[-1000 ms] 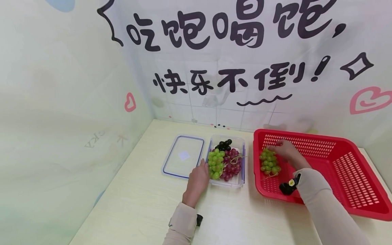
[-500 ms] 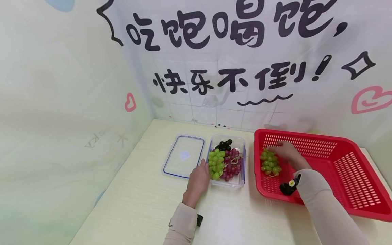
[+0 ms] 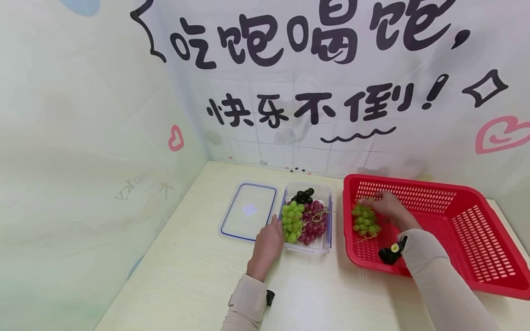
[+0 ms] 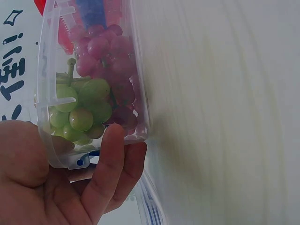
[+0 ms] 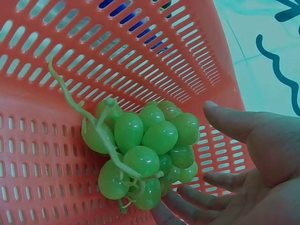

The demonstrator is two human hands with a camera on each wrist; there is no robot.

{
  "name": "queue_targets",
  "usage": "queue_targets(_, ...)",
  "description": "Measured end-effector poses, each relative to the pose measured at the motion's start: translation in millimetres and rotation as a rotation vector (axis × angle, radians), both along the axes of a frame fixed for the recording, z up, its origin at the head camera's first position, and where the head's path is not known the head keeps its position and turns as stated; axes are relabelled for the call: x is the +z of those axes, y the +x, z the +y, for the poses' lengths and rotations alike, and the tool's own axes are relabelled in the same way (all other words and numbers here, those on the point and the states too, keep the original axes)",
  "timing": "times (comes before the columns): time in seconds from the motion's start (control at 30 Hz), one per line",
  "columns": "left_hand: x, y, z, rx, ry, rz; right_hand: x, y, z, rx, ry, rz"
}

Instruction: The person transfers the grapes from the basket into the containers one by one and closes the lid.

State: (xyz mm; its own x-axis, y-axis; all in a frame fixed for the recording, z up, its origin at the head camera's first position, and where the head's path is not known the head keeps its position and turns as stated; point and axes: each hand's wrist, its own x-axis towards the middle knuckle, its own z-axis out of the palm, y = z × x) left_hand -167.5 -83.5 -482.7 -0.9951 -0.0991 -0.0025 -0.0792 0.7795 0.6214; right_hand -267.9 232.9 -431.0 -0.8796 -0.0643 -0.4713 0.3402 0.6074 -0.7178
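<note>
At the left side of a clear plastic food container (image 3: 308,249), my left hand (image 3: 268,246) grips its edge. In the left wrist view the fingers (image 4: 110,164) lie against the container's outer corner. Inside it sit bunches of green grapes (image 3: 291,223), red grapes (image 3: 313,227) and black grapes (image 3: 303,196). Over in the red plastic basket (image 3: 439,230), my right hand (image 3: 389,208) reaches down by another bunch of green grapes (image 3: 365,221). The right wrist view has this bunch (image 5: 145,150) between spread thumb and fingers, its stem pointing away from the palm (image 5: 276,164).
The container's lid (image 3: 248,202), with a blue seal, lies flat to the left of the container. A pale table (image 3: 198,280) bears everything. Behind it rises a white printed wall covering (image 3: 298,151), and another wall (image 3: 103,161) stands at the left.
My right hand has shifted very slightly at the green grapes in the basket. My left hand and the container have stayed where they were.
</note>
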Motion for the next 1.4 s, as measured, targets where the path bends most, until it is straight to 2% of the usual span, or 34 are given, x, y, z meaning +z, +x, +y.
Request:
queue_targets(0.17, -0.6, 0.2, -0.2, -0.001, 0.001, -0.003, -2.0, 0.8, -0.3, -0.008, 0.007, -0.018)
queue_targets(0.37, -1.8, -0.8, -0.4, 0.001, -0.009, 0.008, -2.7, 1.6, -2.7, 0.021, 0.027, -0.002)
queue_targets(1.13, -2.9, -1.6, -0.2, 0.005, -0.023, 0.018, -5.5, 3.5, -3.7, 0.068, 0.011, 0.026)
queue_targets(1.4, -1.9, -1.1, -0.3, 0.002, -0.025, 0.013, -6.9, 4.3, -5.2, 0.075, -0.026, 0.030)
